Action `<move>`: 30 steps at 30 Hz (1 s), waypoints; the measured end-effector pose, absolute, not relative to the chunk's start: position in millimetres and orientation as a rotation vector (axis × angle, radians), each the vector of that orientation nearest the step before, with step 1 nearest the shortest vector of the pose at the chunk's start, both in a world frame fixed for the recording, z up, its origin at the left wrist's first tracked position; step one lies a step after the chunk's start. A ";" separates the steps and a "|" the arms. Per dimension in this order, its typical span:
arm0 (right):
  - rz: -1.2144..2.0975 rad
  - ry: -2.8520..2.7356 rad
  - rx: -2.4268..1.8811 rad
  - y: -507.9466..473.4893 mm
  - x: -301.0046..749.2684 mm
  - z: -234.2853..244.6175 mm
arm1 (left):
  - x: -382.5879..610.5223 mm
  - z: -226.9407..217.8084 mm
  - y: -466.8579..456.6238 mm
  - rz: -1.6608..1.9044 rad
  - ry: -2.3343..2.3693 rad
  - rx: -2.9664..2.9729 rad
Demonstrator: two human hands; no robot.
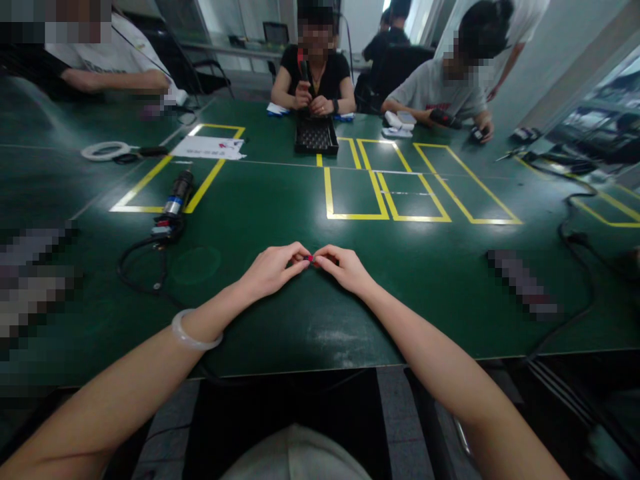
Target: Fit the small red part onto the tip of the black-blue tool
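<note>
Both of my hands meet over the green table (280,333), fingertips almost touching. Between them is a small red and dark piece (311,259), too small to name and partly covered by the fingers. My left hand (276,268) pinches its left end between thumb and forefinger. From the other side, the thumb and fingers of my right hand (345,268) close on its right end. A pale bangle (196,331) circles my left wrist.
An electric screwdriver-like tool (175,200) with a black cable lies left of my hands. Yellow tape outlines (357,217) mark the table. Across it, a person sits behind a black tray (316,137); others sit left and right. A cable (593,280) runs along the right.
</note>
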State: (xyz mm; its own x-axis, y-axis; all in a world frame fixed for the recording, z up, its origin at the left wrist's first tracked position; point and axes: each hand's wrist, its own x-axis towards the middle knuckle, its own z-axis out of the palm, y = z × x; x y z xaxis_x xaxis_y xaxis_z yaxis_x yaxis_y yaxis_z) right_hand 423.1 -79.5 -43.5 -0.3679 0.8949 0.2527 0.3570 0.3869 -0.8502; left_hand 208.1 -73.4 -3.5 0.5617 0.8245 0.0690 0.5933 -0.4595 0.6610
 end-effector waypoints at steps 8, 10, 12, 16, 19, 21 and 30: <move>0.757 -2.014 -0.981 -83.6 418.7 -42.5 | 209.8 -8.7 -71.5 0.502 1.150 1.848; 0.729 -2.030 -0.981 -84.3 418.1 -41.0 | 210.4 -7.6 -70.9 0.484 1.138 1.834; 0.740 -2.012 -0.993 -84.1 418.3 -39.9 | 208.2 -3.5 -68.0 0.517 1.151 1.869; 0.793 -1.951 -1.043 -82.2 421.4 -39.7 | 178.5 9.9 -49.4 0.758 1.485 2.080; 0.822 -1.923 -1.062 -81.0 423.6 -40.6 | 125.4 14.4 -26.0 0.813 1.981 2.281; 0.824 -1.913 -1.061 -80.7 423.9 -41.2 | 80.5 10.8 -9.5 0.683 2.336 2.239; 0.843 -1.898 -1.068 -80.0 422.3 -44.0 | -14.7 -13.1 24.1 0.014 2.429 1.928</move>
State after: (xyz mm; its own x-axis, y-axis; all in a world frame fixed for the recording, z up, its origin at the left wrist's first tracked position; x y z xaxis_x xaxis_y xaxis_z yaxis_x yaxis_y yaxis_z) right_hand 422.3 -80.0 -44.0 -0.3385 0.8894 0.3072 0.3688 0.4258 -0.8263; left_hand -14.7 24.1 -13.1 -0.2262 0.9737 -0.0260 0.9734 0.2270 0.0320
